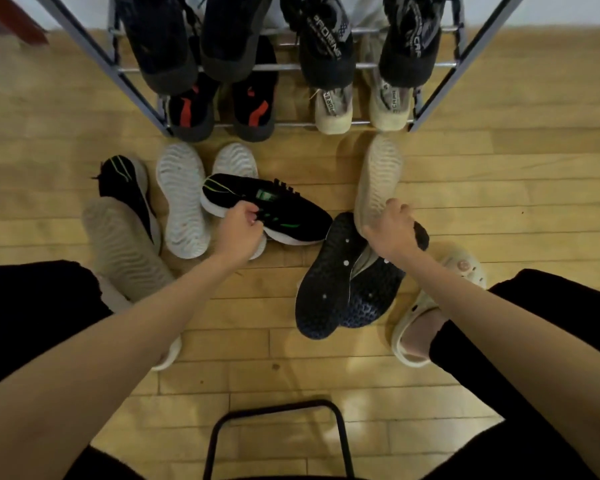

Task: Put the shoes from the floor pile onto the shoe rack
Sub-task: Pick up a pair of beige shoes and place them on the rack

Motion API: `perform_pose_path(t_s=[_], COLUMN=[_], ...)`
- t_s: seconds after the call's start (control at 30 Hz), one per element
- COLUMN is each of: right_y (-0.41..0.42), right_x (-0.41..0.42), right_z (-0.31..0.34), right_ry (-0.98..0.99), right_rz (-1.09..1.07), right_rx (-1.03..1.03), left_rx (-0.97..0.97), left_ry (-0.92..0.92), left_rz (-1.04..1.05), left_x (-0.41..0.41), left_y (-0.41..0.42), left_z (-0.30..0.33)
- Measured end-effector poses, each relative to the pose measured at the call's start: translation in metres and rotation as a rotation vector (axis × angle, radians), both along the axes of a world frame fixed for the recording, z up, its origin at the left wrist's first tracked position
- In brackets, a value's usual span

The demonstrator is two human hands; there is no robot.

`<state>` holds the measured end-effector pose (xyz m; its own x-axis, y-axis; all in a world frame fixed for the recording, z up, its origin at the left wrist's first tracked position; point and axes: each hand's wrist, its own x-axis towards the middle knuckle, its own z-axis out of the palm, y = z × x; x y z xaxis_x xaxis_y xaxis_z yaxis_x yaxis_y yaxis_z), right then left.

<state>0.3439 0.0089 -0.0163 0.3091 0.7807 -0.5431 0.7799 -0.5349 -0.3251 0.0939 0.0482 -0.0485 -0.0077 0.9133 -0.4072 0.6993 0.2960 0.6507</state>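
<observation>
From the head camera we look down on a wooden plank floor (pixel 499 174) with the metal shoe rack (pixel 437 98) straight ahead and the pile between it and us. Our left hand (pixel 238 233) has its fingers curled round the opening of the black sneaker with green stripes (pixel 278 206), which lies on its side across two white upturned soles (pixel 181 199); gripping at the collar looks like the easiest way to lift it clear. Our right hand (pixel 392 230) closes over the heel end of a beige shoe (pixel 378 181) turned sole up, where it leans on a pair of dark shoes (pixel 329 278) also lying sole up; we judge both hands are gathering a shoe each so as to carry two at once. The rack's bars are thin tubes, so the pairs already on it sit toes forward, tilted down: black shoes with red marks (pixel 222 112) and pale knit ones (pixel 361 105) on the low tier, dark pairs above. The white and beige soles are ribbed in waves, the dark ones pebbled with small pale dots. To the left lie another black and green sneaker (pixel 125 181) and a beige upturned sole (pixel 125 244), still on the floor. We wear pale foam clogs (pixel 440 299), and a black chair frame (pixel 278 438) stands below.
</observation>
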Motion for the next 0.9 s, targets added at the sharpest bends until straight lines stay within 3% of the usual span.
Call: perform_pose_path(t_s=[0.1, 0.23, 0.43, 0.57, 0.73, 0.9], right_y=[0.001, 0.012, 0.026, 0.029, 0.01, -0.004], right_x=[-0.008, -0.01, -0.014, -0.025, -0.066, -0.121], right_z=[-0.008, -0.021, -0.038, -0.034, -0.014, 0.001], right_ry=[0.023, 0.072, 0.015, -0.002, -0.037, 0.14], right_rz=[-0.068, -0.227, -0.46, -0.54, -0.288, -0.05], right_rx=[-0.08, -0.033, -0.058, 0.082, 0.341, 0.464], left_rx=[-0.053, -0.096, -0.128, -0.151, -0.122, -0.013], left_ry=[0.049, 0.098, 0.09, 0.058, 0.131, 0.297], left_rz=[0.002, -0.002, 0.004, 0.008, -0.014, 0.03], left_x=[-0.017, -0.03, -0.032, -0.026, -0.04, -0.103], left_y=[-0.013, -0.02, -0.02, -0.021, -0.027, -0.02], left_z=[-0.014, -0.021, -0.022, -0.019, -0.014, -0.004])
